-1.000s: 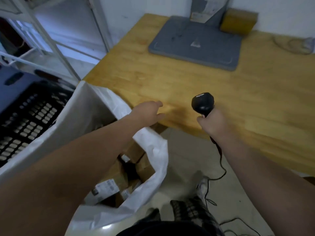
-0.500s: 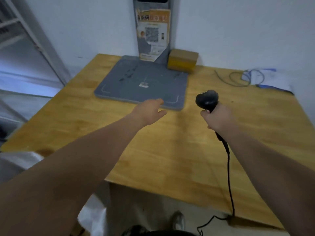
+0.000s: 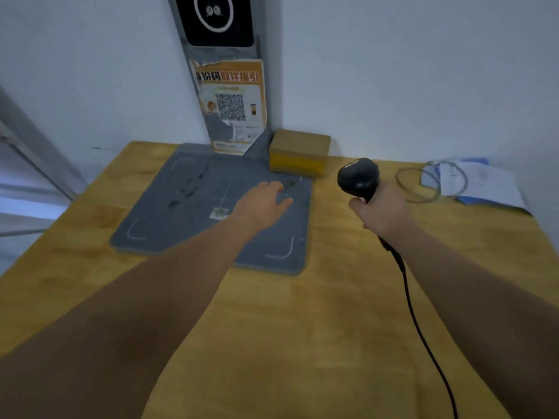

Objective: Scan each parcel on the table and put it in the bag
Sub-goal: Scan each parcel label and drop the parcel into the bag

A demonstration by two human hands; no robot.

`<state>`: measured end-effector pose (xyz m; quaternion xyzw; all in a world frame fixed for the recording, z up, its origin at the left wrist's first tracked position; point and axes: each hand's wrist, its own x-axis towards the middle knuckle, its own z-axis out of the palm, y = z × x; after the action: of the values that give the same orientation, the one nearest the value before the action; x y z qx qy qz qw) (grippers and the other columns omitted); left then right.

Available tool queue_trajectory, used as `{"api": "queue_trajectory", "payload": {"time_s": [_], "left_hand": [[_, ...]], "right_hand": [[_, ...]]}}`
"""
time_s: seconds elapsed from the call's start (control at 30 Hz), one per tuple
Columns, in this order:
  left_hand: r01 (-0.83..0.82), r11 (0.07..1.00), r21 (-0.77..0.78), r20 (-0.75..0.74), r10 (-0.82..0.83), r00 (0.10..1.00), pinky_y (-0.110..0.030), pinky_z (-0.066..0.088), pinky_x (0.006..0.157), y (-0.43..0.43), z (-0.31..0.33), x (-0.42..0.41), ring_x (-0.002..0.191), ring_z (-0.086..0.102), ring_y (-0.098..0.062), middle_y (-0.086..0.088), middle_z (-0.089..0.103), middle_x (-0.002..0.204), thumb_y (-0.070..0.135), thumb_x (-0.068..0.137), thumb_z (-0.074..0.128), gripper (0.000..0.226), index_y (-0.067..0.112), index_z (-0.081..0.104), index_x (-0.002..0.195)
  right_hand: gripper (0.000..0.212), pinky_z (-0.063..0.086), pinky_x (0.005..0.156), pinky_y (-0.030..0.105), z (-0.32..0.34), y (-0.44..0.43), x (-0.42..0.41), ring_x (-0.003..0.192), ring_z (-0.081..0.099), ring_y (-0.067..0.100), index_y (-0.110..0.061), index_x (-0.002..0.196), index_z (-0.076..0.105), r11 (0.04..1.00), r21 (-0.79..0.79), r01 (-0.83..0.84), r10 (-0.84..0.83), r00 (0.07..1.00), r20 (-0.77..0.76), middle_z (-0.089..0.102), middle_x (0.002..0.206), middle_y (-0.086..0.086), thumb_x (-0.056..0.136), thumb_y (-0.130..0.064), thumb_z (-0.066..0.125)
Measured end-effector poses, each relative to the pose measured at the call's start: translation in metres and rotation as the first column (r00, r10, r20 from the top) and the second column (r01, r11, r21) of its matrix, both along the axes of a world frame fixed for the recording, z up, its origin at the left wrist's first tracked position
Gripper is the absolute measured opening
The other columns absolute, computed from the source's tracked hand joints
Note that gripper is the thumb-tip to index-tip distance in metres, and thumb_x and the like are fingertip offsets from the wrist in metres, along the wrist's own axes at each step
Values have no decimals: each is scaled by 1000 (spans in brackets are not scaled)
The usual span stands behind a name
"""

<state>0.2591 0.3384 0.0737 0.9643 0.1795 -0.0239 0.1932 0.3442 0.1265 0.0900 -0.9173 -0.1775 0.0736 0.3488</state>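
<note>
Now the loose-fingered, empty left hand (image 3: 261, 201) hovers over the grey pad (image 3: 181, 207), nearer than the right hand (image 3: 382, 211) gripping the scanner (image 3: 358, 176) to the parcel (image 3: 299, 152) lying crosswise just upper-right of it on the bench (image 3: 302, 328)

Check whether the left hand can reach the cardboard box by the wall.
Probably yes. The left hand is open over the grey pad, the cardboard box lies just beyond it, nothing between. The right hand holds the scanner aside.
</note>
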Motion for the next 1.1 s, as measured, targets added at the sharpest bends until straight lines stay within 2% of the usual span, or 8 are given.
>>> {"api": "queue_trajectory", "payload": {"time_s": [0.1,0.2,0.37,0.57,0.73,0.9,0.97,1.1], "left_hand": [[-30,999,-26,4,30,1000,-38,41,99,31,-11,52,123,48,-28,-13,43,141,42,101,41,52,8,39,141],[-89,995,-38,5,89,996,-44,42,97,59,-25,106,120,47,-34,-17,40,138,42,101,41,52,5,40,137],[-238,964,-116,33,243,969,-49,34,107,100,-49,179,134,31,-41,-22,24,149,49,100,39,69,2,23,148],[-334,897,-291,-27,341,940,-41,30,109,123,-74,220,140,30,-35,-21,25,155,49,101,36,74,-3,17,150],[-367,813,-452,-16,404,914,-39,39,103,122,-85,216,128,45,-34,-18,44,143,38,99,49,59,-1,36,143],[-422,648,-634,34,569,822,-31,43,70,107,-83,172,84,50,-20,-12,51,107,12,93,57,27,3,49,117],[-420,616,-667,27,582,813,-30,41,74,99,-84,141,91,51,-20,-13,54,114,8,90,58,39,1,47,126],[-399,571,-717,-64,517,854,-36,46,91,67,-79,72,101,53,-23,-7,52,118,8,91,58,58,15,38,145]], "right_hand": [[23,45,58,31,2,38,49,71,68,30,-18,67,42,1000,-24,-14,14,1000,-13,55,61,7,87,-22,54],[14,56,69,40,-9,71,96,73,70,29,-15,78,51,999,43,34,-29,994,-102,66,78,16,89,-24,55],[14,56,84,49,-49,103,156,84,67,29,-16,88,57,979,154,135,-102,973,-205,66,87,15,85,-29,62],[20,41,74,33,-78,125,186,77,53,22,-19,82,54,934,266,238,-115,906,-407,51,75,6,87,-34,67],[35,38,87,37,-88,134,182,94,51,22,-16,114,54,862,419,286,-30,852,-522,53,88,0,87,-32,69],[22,48,98,44,-83,116,152,90,59,21,-13,96,60,781,509,361,-18,828,-560,60,86,4,84,-26,72],[10,55,92,41,-85,101,132,80,64,20,-11,85,59,746,557,364,10,831,-557,64,82,6,89,-16,67],[7,57,70,26,-88,68,73,88,68,16,-21,97,60,722,596,353,56,828,-558,69,95,-3,93,-15,63]]}}
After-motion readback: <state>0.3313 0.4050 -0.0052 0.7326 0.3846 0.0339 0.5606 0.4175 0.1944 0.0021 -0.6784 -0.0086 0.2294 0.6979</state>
